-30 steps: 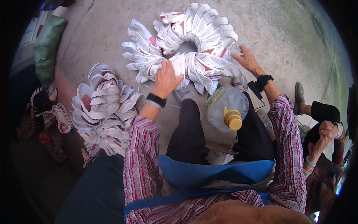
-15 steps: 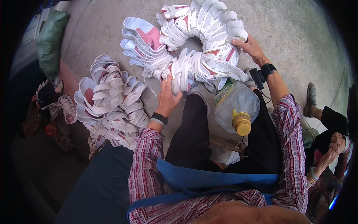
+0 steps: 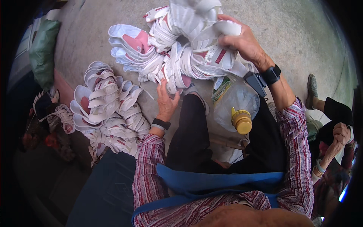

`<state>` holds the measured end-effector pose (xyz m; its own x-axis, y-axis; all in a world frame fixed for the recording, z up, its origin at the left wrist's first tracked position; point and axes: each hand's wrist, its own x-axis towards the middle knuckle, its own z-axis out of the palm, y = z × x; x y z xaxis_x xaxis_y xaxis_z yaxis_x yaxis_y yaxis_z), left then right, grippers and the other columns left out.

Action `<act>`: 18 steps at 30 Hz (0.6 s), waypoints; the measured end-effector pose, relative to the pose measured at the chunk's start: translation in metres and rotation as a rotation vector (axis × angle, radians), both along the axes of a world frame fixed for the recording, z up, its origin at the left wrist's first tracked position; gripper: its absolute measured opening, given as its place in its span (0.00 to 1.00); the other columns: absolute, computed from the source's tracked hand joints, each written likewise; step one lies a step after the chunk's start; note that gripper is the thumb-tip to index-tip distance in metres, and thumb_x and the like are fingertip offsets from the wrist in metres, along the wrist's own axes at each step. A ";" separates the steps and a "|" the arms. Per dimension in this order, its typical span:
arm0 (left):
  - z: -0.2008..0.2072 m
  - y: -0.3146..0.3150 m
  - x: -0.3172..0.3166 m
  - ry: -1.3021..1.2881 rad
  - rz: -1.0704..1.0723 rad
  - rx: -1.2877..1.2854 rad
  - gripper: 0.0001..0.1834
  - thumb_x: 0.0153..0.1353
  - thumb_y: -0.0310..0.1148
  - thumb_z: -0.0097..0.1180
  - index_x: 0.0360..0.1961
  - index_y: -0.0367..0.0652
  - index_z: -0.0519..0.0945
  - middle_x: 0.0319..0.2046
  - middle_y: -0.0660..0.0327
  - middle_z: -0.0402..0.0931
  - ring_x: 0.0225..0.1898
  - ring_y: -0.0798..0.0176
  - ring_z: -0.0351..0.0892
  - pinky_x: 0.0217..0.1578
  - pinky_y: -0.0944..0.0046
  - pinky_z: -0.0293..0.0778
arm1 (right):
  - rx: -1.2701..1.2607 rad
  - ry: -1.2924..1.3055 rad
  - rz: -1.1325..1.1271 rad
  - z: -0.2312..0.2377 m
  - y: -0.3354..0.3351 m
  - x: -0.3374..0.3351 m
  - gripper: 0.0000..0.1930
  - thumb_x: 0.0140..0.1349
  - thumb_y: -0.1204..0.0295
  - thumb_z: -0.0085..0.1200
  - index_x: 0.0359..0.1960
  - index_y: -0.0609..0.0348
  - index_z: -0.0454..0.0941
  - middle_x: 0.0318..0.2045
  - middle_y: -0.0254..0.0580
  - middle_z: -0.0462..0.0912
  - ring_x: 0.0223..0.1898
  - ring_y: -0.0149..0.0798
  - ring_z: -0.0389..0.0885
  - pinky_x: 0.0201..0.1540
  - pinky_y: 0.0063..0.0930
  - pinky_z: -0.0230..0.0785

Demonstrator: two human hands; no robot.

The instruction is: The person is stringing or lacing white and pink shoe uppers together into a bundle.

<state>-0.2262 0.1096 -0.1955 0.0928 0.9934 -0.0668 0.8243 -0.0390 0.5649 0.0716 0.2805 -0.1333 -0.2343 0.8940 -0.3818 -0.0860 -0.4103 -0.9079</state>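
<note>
A curved row of nested white shoe uppers (image 3: 200,62) with pink-red patches lies on the floor in front of me. My right hand (image 3: 247,43) is closed round the right end of the row, thumb below and fingers over the top. The far part of the row is raised and smeared by motion. At the near edge, my left hand (image 3: 166,101) touches the uppers, its thumb spread away from its fingers. Between my knees stands a clear plastic jug (image 3: 236,102) with a yellow cap.
At left lies a second heap of white shoe uppers (image 3: 109,109), beside a dark blue surface (image 3: 102,189). A green sack (image 3: 43,55) stands farther left. On the right a person sits with clasped hands (image 3: 342,132) and one shoe (image 3: 312,87) on the floor.
My right hand has moved up and slightly left, lifting the far right uppers and bunching the ring. My left hand stays at the near edge. The whole view has shifted a little.
</note>
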 end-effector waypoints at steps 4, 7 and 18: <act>0.002 0.001 -0.001 -0.069 0.022 -0.054 0.34 0.46 0.25 0.60 0.56 0.39 0.60 0.51 0.44 0.62 0.53 0.44 0.63 0.47 0.57 0.69 | 0.513 -0.318 0.297 0.028 -0.027 -0.025 0.40 0.37 0.77 0.56 0.60 0.52 0.60 0.34 0.37 0.75 0.32 0.33 0.73 0.39 0.24 0.67; 0.012 0.008 -0.016 -0.072 -0.074 -0.089 0.29 0.48 0.26 0.57 0.53 0.36 0.63 0.48 0.44 0.66 0.49 0.48 0.68 0.50 0.55 0.65 | 0.541 -0.283 0.636 0.047 -0.052 -0.051 0.47 0.35 0.80 0.60 0.63 0.53 0.51 0.38 0.51 0.76 0.34 0.45 0.79 0.41 0.33 0.73; 0.098 0.119 -0.002 -0.870 0.461 -0.687 0.33 0.61 0.56 0.38 0.47 0.34 0.73 0.33 0.59 0.77 0.25 0.72 0.73 0.15 0.76 0.64 | 0.507 -0.259 0.899 0.041 -0.064 -0.062 0.49 0.36 0.81 0.60 0.63 0.61 0.45 0.29 0.58 0.78 0.32 0.53 0.79 0.33 0.37 0.72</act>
<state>-0.2284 0.2291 -0.0976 0.0145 0.7260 -0.6875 0.0135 0.6874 0.7262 0.0091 0.2161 -0.0918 -0.8526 0.5017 -0.1458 0.2806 0.2044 -0.9378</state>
